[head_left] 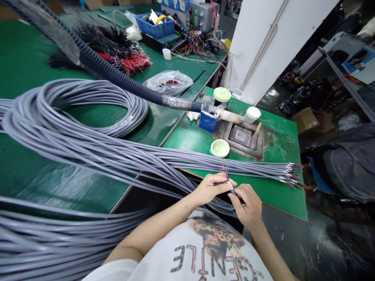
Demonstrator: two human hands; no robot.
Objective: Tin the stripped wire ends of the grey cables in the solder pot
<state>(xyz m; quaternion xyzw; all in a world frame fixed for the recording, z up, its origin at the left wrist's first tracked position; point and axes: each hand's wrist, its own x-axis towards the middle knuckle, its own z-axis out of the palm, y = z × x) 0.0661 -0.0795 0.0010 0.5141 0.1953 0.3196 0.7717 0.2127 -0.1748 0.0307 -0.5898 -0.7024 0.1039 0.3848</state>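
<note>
Left of the green workbench board, coils of grey multicore cable sprawl across its edge, and their weight could drag the held end loose if they slide. Just over the board's near edge, the left hand wraps the cable end while the right hand pinches fine coloured wires, which could snap if tugged; open floor beyond the board leaves room to move.

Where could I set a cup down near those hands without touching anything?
Green tabletop shows below the grey cable ends, right of the right hand, and right of the metal recess. Coiled grey cables crowd the left side.
</note>
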